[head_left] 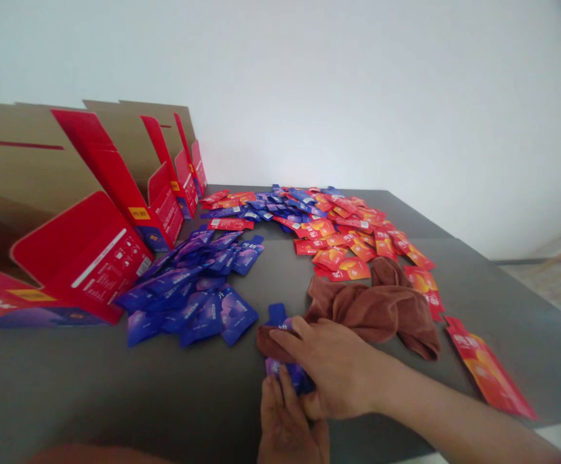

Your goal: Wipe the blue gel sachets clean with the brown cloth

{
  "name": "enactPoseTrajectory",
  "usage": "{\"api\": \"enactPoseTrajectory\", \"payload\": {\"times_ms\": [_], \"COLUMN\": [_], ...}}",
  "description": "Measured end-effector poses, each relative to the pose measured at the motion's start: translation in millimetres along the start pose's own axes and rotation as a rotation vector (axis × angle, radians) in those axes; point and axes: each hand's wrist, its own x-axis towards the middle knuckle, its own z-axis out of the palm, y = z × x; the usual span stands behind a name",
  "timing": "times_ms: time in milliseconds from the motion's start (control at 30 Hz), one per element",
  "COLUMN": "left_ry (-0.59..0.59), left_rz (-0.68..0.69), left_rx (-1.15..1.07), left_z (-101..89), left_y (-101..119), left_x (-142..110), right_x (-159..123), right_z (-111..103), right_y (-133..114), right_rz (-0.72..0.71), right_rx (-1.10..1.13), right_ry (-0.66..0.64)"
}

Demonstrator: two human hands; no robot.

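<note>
A blue-and-purple pouch [290, 377] lies on the grey table, partly covered by my hands and a fold of brown cloth. My left hand [290, 419] holds its near end down with the fingers pressed together. From the right, my right hand [341, 367] reaches across with its fingers closed on the brown cloth [367, 309], pressing it against the pouch. The bulk of the cloth lies crumpled just behind my right hand. A heap of blue pouches [193, 290] is to the left of my hands. One red-and-orange pouch [491, 367] lies apart at the right.
Open red boxes [101, 264] with raised cardboard flaps stand in a row along the left. A curved band of red-and-orange pouches [358, 232], mixed with blue pouches [280, 207], lies toward the back. Behind the grey table [271, 254] rises a white wall [309, 96].
</note>
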Motion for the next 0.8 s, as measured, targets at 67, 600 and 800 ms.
{"api": "enactPoseTrajectory", "payload": {"times_ms": [67, 600, 800], "left_ry": [-0.033, -0.148, -0.137], "left_rz": [0.035, 0.047, 0.027], "left_rx": [0.003, 0.006, 0.055], "left_z": [-9.5, -19.6, -15.8], "left_y": [-1.8, -7.0, -6.6], "left_x": [6.9, 15.9, 12.4], "right_x": [1.5, 19.0, 34.6], "right_z": [-0.7, -1.8, 2.5], "right_y": [4.3, 17.0, 36.8], "right_rz": [0.024, -0.209, 0.089], "right_rx": [-0.018, -0.022, -0.069], "right_ry": [0.025, 0.000, 0.089]}}
